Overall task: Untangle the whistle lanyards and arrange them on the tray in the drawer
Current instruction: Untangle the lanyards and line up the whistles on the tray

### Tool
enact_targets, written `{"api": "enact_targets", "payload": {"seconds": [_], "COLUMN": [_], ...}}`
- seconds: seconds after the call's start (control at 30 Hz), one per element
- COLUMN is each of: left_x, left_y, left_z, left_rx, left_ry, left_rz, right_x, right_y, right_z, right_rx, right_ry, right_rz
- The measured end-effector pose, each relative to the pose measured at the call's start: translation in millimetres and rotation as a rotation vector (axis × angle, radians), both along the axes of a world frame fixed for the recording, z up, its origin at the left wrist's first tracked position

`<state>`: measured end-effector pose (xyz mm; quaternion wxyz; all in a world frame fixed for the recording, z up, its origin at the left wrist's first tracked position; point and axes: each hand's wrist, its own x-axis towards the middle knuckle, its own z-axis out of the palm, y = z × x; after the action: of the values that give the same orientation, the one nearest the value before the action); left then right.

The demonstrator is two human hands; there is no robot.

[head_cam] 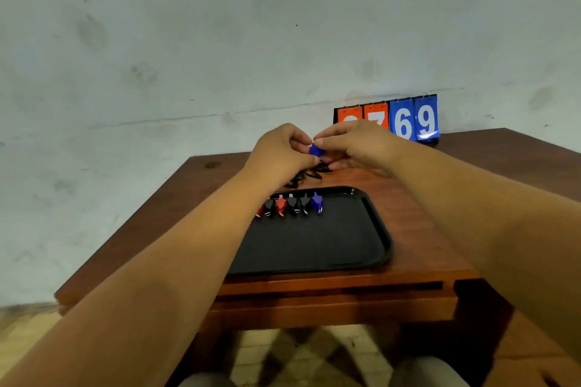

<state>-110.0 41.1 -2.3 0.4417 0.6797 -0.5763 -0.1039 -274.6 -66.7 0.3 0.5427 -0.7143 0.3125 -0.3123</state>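
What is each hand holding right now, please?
The left hand pinches the blue whistle.
The right hand pinches the same blue whistle.

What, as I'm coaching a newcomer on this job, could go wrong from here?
1. The left hand and right hand pinch the blue whistle while black cords trail below it into a tangle on the table. Pulling upward could tighten the knot.
2. That tangle lies just beyond the tray rim, near the row of whistles. A dragged cord might knock the row out of line.
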Motion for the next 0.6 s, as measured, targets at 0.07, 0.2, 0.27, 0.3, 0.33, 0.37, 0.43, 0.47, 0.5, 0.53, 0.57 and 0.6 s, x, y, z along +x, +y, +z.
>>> {"api": "enact_targets", "payload": {"seconds": [0.07,0.2,0.27,0.3,0.33,0.37,0.43,0.47,0.5,0.53,0.57,0.6], "left_x": [-4,-6,-4,-3,-1,2,9,13,18,24,30,36], "left_y": [0,1,2,2,3,2,2,2,2,3,3,3], "left_z": [-10,-29,-38,-43,-47,-50,-55,-56,-58,-59,-61,-63], "left_rx": [0.019,0.071,0.077,0.081,0.086,0.087,0.089,0.092,0.096,0.102,0.111,0.121], "left_ry": [0.009,0.002,-0.006,-0.019,-0.035,-0.049,-0.071,-0.079,-0.094,-0.118,-0.148,-0.172], "left_rz": [-0.021,-0.063,-0.058,-0.053,-0.047,-0.040,-0.016,0.002,0.019,0.034,0.046,0.058], "right_x": [-6,-13,-16,-18,-19,-19,-20,-19,-18,-16,-14,-12], "right_y": [0,0,-3,-5,-8,-11,-17,-20,-21,-22,-23,-24], "right_z": [-11,-38,-52,-58,-63,-68,-75,-78,-80,-82,-83,-84], "right_rx": [0.039,0.168,0.144,0.126,0.103,0.078,0.034,0.021,0.007,-0.009,-0.029,-0.048], "right_ry": [-0.001,-0.049,-0.002,0.027,0.063,0.102,0.168,0.188,0.203,0.218,0.238,0.261], "right_rz": [-0.005,-0.036,-0.067,-0.089,-0.114,-0.139,-0.170,-0.175,-0.173,-0.167,-0.163,-0.162]}}
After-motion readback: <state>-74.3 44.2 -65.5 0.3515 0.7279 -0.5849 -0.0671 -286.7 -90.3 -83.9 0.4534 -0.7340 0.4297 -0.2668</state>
